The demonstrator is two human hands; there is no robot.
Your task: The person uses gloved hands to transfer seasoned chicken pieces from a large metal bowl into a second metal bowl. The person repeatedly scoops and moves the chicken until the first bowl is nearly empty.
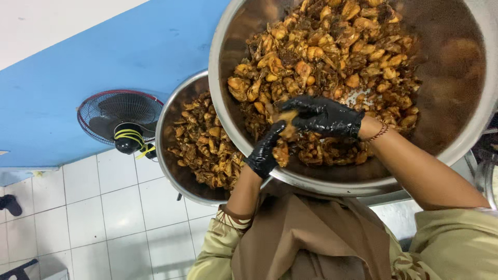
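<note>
A big steel bowl [226, 98] is heaped with browned, sauced pieces of meat [332, 46]. Both my hands wear black gloves and work at the near edge of the heap. My left hand [263, 154] grips a piece of meat [282, 151] just over the bowl's rim. My right hand [326, 117], with a bead bracelet at the wrist, pinches another piece [288, 116] right above it. The two hands almost touch.
A second steel bowl [165, 155] holding the same browned meat sits partly under the big one, to its left. A red-rimmed fan [120, 117] hangs on the blue wall [104, 62]. White tiles [104, 207] lie below. My brown cloth and tan sleeves fill the bottom edge.
</note>
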